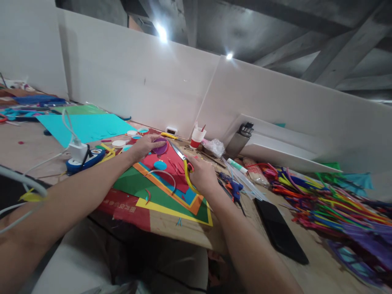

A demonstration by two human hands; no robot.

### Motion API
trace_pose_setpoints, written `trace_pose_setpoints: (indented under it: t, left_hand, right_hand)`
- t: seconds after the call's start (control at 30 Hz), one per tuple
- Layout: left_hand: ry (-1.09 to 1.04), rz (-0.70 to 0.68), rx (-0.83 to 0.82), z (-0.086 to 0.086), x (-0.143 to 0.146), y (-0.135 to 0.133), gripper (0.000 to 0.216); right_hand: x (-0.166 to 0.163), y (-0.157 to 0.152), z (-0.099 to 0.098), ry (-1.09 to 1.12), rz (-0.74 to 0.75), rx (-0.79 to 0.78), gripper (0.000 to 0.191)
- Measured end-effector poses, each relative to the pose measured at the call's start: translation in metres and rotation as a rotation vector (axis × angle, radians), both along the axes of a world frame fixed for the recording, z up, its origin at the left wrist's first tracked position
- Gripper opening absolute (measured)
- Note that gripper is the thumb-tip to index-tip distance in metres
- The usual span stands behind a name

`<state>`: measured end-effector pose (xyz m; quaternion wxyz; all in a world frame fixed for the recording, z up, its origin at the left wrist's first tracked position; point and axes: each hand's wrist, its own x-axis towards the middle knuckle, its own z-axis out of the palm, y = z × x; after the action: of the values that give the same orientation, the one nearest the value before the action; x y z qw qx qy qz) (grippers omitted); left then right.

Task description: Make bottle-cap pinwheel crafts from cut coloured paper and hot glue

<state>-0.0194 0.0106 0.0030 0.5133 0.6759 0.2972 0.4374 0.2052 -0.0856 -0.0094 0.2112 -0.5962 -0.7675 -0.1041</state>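
Note:
My left hand [146, 146] is closed on a round purple disc [159, 147], its thumb lying over the disc's face. Scissors with yellow handles [187, 175] are in my right hand [202, 173], fingers wrapped round the grips. Their blades [177, 150] point up and left toward the disc; whether they touch it I cannot tell. Beneath both hands lie stacked sheets in red, blue, orange, green [128, 179] and yellow. A small light-blue circle [160, 165] and thin curled paper strips rest on the red sheet [180, 165].
A black phone [280, 230], a blue glue gun [235, 190] and heaped coloured pipe cleaners [324, 200] are on the right. Behind stand a paper cup [197, 136] and a grey bottle [239, 141]. A blue power strip [78, 165] with cables and a cyan sheet [85, 126] lie left.

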Motion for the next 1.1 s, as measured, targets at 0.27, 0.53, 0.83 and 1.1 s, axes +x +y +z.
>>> trace_pose_setpoints:
  t: [0.27,0.53,0.83,1.1]
  left_hand:
    - [0.037,0.034,0.068,-0.004,0.002,0.002,0.033]
    - [-0.078,0.017,-0.131,-0.002,0.01,-0.011,0.015]
    - [0.325,-0.248,-0.111,-0.001,0.025,-0.036,0.03]
    - [0.493,-0.243,0.173,-0.008,0.032,-0.035,0.032]
  right_hand:
    - [0.005,0.007,-0.003,0.317,0.054,0.001,0.035]
    - [-0.003,0.009,-0.007,0.557,0.206,0.06,0.043]
    - [-0.02,0.006,-0.018,0.947,0.411,-0.064,0.042]
    - [-0.021,0.006,-0.016,1.024,0.355,-0.115,0.04]
